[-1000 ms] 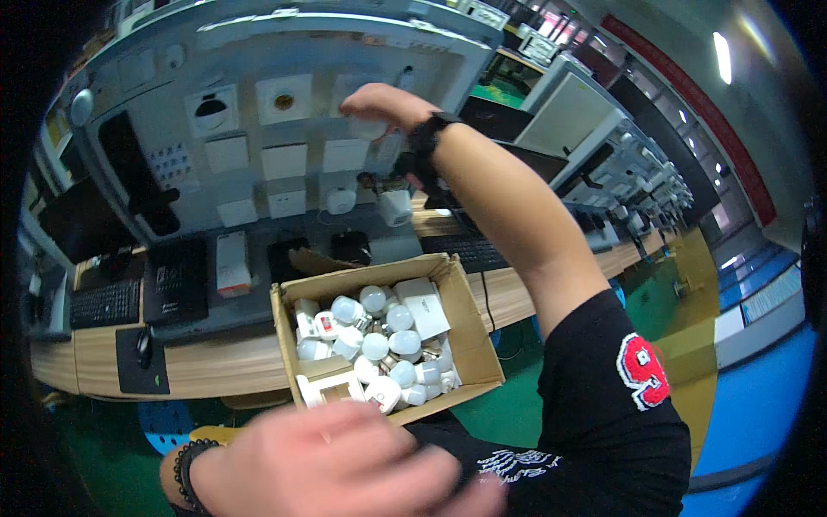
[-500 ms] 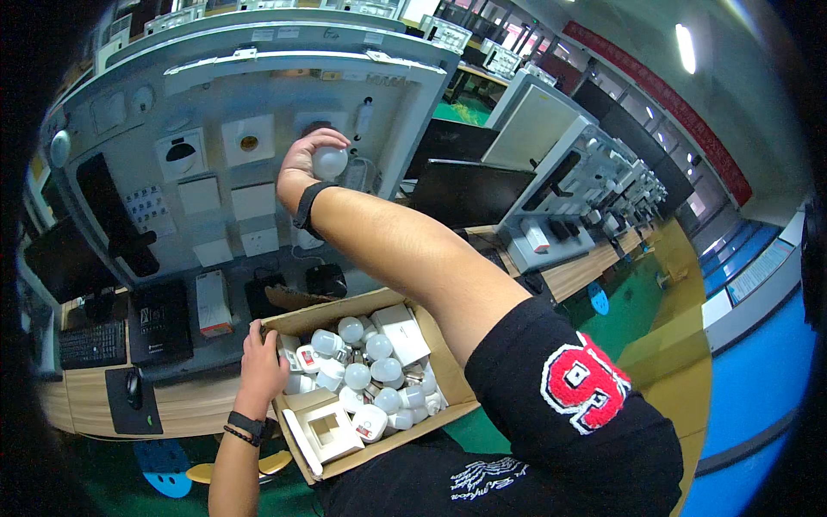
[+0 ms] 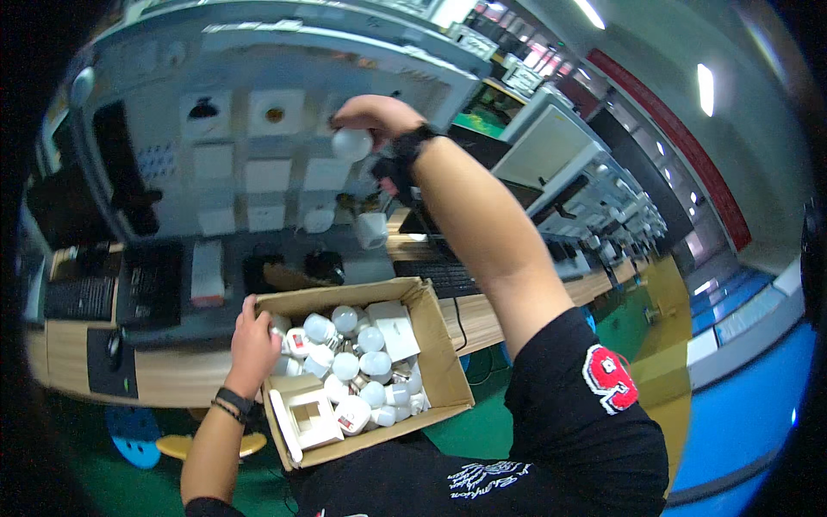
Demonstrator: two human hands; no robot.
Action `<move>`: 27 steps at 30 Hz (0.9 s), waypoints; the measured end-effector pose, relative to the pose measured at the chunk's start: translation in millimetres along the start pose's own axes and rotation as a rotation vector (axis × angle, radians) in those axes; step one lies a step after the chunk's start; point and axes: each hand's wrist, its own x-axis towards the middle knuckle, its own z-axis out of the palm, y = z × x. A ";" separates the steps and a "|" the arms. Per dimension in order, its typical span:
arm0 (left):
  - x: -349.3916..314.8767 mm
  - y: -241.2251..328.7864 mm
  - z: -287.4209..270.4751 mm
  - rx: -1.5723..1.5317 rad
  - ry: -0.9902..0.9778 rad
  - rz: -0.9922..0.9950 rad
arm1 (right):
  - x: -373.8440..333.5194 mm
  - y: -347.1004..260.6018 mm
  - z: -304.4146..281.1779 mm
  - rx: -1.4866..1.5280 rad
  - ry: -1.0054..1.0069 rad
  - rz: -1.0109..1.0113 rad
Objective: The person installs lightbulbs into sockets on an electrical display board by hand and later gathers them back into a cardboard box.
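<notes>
My right hand (image 3: 384, 115) is raised in front of the upright display board (image 3: 250, 77), its fingers closed around a white light bulb (image 3: 351, 146) whose round globe points down toward me. The bulb's base is hidden in the hand. My left hand (image 3: 255, 341) grips the left rim of an open cardboard box (image 3: 444, 366). Inside lie several loose white bulbs (image 3: 346, 366), a white square frame (image 3: 312, 420), a white carton (image 3: 394, 332) and a small white device with a red mark (image 3: 352, 414).
The board carries switches, panels and a long black lock (image 3: 121, 164). A wooden desk (image 3: 185, 366) holds a keyboard (image 3: 79, 297), a mouse (image 3: 115, 342) and a white carton (image 3: 207, 271). Right of the board, a white device (image 3: 372, 231) stands near another keyboard (image 3: 437, 277).
My right hand has come away from the board toward the right with the bulb. The view has shifted, and my left hand stays on the box rim.
</notes>
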 end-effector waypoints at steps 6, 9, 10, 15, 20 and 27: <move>-39.6 -45.1 7.7 -0.053 0.076 0.091 | -18.2 33.5 42.3 0.330 -0.208 0.067; -72.4 -73.3 14.4 -0.043 0.117 0.046 | -45.9 12.1 115.1 0.327 -0.048 0.119; -75.8 -75.4 16.8 -0.074 0.065 0.024 | -36.4 26.6 106.8 0.428 -0.062 0.179; -112.4 -97.0 23.8 -0.082 0.054 -0.026 | -13.5 83.4 121.1 1.169 -0.281 0.344; -139.6 -106.6 32.3 -0.120 0.073 -0.005 | -27.2 121.5 125.8 1.433 -0.475 0.207; -167.4 -121.7 40.4 -0.083 0.090 -0.107 | -59.1 64.8 166.4 0.207 -0.164 0.056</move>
